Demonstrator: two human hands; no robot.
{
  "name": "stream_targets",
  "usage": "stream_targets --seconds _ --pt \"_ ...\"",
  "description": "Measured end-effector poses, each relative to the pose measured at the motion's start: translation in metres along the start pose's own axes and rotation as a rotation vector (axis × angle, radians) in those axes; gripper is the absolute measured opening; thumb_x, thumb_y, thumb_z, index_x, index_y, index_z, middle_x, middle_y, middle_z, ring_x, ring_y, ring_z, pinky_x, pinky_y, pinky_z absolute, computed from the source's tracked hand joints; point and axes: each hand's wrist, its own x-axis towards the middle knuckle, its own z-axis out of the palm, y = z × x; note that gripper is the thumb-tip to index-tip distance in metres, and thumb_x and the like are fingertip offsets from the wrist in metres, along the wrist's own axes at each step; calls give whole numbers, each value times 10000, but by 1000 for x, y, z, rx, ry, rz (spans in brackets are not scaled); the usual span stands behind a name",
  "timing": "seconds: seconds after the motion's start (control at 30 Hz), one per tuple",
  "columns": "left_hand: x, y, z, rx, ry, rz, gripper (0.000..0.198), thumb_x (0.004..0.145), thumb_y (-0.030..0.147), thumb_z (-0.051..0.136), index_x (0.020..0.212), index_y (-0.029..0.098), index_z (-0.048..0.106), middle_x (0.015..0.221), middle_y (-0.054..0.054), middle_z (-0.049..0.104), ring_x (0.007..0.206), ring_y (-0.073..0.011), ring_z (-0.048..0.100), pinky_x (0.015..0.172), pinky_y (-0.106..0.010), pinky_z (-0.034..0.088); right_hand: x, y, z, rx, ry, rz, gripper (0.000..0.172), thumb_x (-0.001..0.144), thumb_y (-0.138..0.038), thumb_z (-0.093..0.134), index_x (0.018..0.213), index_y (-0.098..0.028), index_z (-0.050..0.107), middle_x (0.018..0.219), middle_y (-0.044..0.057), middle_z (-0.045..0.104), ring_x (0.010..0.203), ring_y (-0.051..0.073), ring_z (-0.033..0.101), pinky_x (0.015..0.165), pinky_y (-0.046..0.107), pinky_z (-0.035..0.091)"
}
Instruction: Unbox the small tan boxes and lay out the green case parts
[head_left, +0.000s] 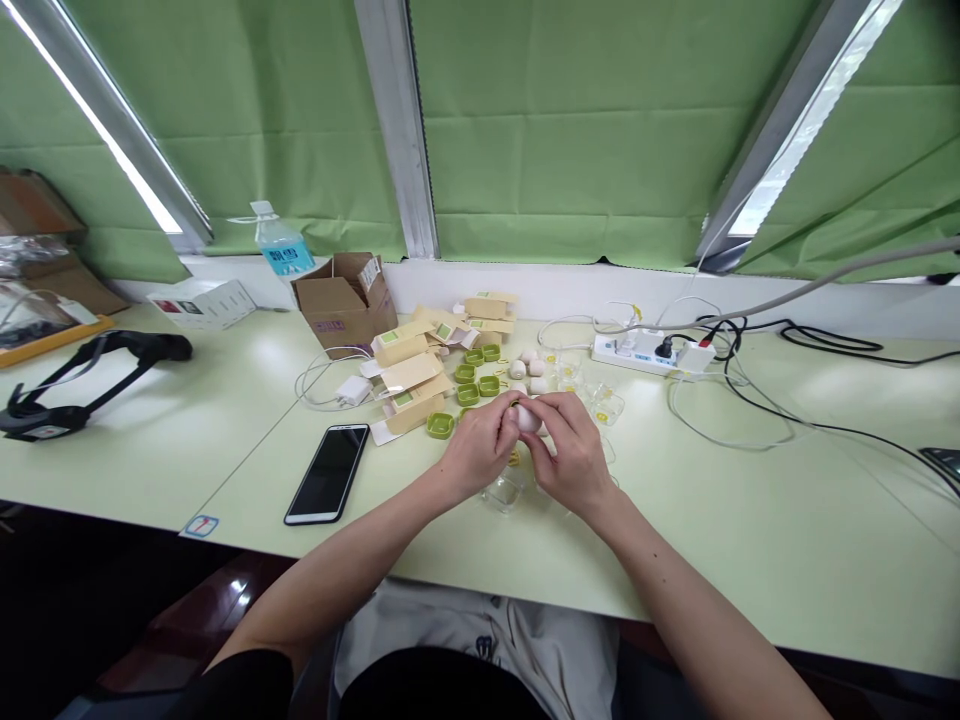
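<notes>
Both hands meet over the table and pinch a small white egg-shaped piece (pixel 528 418) between them. My left hand (pixel 480 445) is closed, thumb and forefinger at its left end, where a dark green bit shows. From the right, my right hand (pixel 571 452) grips the same piece with its fingertips. Just beyond lie several similar white rounded pieces (pixel 535 367). Small green square cups (pixel 440 426) sit to the left of them. Clear plastic shells (pixel 504 492) with yellow marks lie partly under the hands, and more clear shells (pixel 606 404) are to the right.
Opened yellow cartons (pixel 411 372) lie behind the green cups, beside a brown cardboard box (pixel 346 303). A phone (pixel 328 474) is at the left front. A blue-labelled bottle (pixel 281 245) stands behind. At right are a power strip (pixel 652 353) and loose cables (pixel 795 420). A black headset frame (pixel 97 385) lies far left.
</notes>
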Motion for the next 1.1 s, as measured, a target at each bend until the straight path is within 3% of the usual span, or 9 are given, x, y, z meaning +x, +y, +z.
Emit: stream_targets --seconds 0.2,0.3,0.4,0.53,0.6,0.67,0.8,0.97,1.1 --pt "1 2 0 -97 8 -40 453 1129 455 333 1318 205 661 1193 -108 752 1029 -255 711 929 -379 545 -1 2 3 -20 2 70 347 1028 -199 563 1374 -214 592 1188 154 642 1091 293 646 902 484 611" --pt "2 1 -2 -192 -83 -7 453 1095 478 468 1433 207 602 1227 -110 740 1015 -241 699 895 -359 557 0 5 2 45 33 173 297 1042 -244 567 1337 -226 589 1216 149 640 1149 290 649 929 483 624" --pt "4 -4 -4 -236 -150 18 517 1012 433 648 1473 214 570 1236 -106 729 973 -225 684 864 -345 567 1 6 2 159 48 339 237 1045 -321 593 1268 -243 605 1202 124 646 1116 256 659 848 414 654" --pt "10 -17 -8 -275 -91 -60 473 982 362 678 1422 210 592 1175 -103 731 1005 -232 695 892 -362 576 4 11 2 302 122 551 242 1055 -364 589 1264 -243 612 1241 108 666 1097 210 674 852 353 642" --pt "14 -25 -13 -328 -3 -118 467 969 360 687 1401 209 593 1167 -107 729 1010 -235 705 902 -373 583 7 19 1 283 120 569 244 1023 -329 632 1249 -239 643 1238 100 688 1095 214 673 884 367 619" --pt "19 -32 -18 -394 94 -167 498 945 376 706 1394 202 580 1147 -110 732 984 -234 715 878 -378 592 9 30 0 244 17 523 239 954 -255 692 1193 -233 688 1203 85 707 1068 224 671 907 389 593" --pt "27 -41 -25 -495 195 -195 571 911 403 728 1397 173 533 1091 -114 744 932 -223 723 814 -360 598 17 49 5 186 -331 407 309 857 -81 678 1140 -201 711 1200 87 700 1113 245 669 986 422 550" --pt "28 -40 -26 -501 226 -178 563 905 420 739 1375 186 536 1099 -102 749 956 -210 730 814 -334 599 29 60 13 -2 -761 213 424 792 56 589 1128 -152 745 1239 125 673 1111 244 672 927 340 523" --pt "27 -37 -25 -491 234 -183 570 900 408 739 1385 185 538 1057 -83 739 943 -203 722 811 -325 594 38 55 20 -184 -961 144 371 826 26 599 1095 -156 778 1143 115 716 1006 231 691 846 297 471"
